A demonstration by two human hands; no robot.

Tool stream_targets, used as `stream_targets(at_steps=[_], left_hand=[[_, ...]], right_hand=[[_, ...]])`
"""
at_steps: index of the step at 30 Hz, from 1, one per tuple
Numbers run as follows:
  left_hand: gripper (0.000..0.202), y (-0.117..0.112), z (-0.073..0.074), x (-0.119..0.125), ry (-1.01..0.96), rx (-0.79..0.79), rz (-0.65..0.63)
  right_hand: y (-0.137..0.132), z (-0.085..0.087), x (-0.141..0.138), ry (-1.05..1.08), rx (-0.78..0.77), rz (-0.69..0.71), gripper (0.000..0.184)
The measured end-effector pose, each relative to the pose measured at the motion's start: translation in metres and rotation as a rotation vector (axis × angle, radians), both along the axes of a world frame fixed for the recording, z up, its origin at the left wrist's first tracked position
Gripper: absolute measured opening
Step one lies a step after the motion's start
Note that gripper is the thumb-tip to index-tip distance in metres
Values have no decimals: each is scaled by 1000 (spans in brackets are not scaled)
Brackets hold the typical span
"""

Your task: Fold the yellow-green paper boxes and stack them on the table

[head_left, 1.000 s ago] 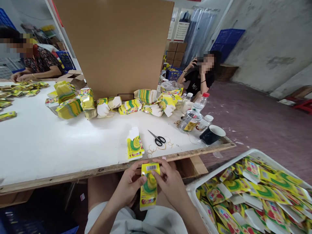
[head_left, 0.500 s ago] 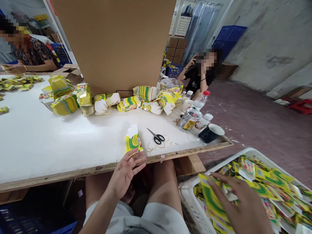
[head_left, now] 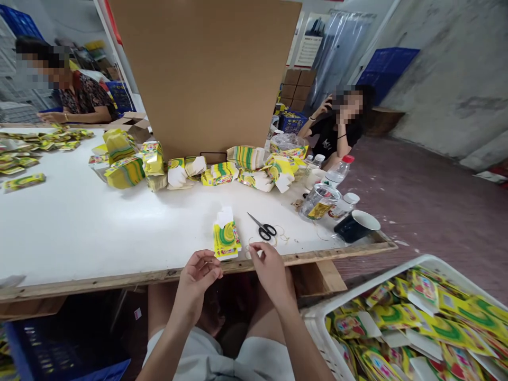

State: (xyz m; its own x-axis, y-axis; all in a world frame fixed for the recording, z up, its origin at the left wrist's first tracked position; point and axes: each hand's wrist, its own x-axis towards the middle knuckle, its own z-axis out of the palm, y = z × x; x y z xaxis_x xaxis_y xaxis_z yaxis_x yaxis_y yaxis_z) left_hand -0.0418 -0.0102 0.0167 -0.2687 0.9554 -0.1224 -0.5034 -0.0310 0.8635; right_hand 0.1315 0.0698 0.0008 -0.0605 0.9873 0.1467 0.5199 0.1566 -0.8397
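A small stack of flat yellow-and-green cartons (head_left: 227, 237) with white flaps lies near the front edge of the white table. My left hand (head_left: 198, 275) hovers at the table edge just left of the stack, fingers loosely curled and thumb apart, holding nothing I can see. On the stack's right is my right hand (head_left: 272, 272), its thumb and forefinger slightly apart and nothing visible between them. Black-handled scissors (head_left: 267, 232) lie beyond that hand, with thin rubber bands (head_left: 282, 235) beside them.
Bundles of cartons (head_left: 127, 170) line the foot of a tall cardboard sheet (head_left: 206, 79). A jar (head_left: 319, 202), bottles and a dark mug (head_left: 357, 226) stand at the right corner. A white crate (head_left: 313, 323) of yellow cartons is at my right. Two other people sit nearby.
My right hand has come from the crate to the table edge, and the yellow carton it held is no longer in it. My left hand's fingers have curled in. The view has shifted slightly left.
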Motion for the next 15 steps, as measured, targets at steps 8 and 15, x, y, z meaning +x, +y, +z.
stream_targets(at_steps=[8, 15], left_hand=[[29, -4, -10, -13, 183, -39, 120], [40, 5, -8, -10, 48, 4, 41]], right_hand=[[32, -20, -38, 115, -48, -64, 22], [-9, 1, -16, 487, -204, 58, 43]])
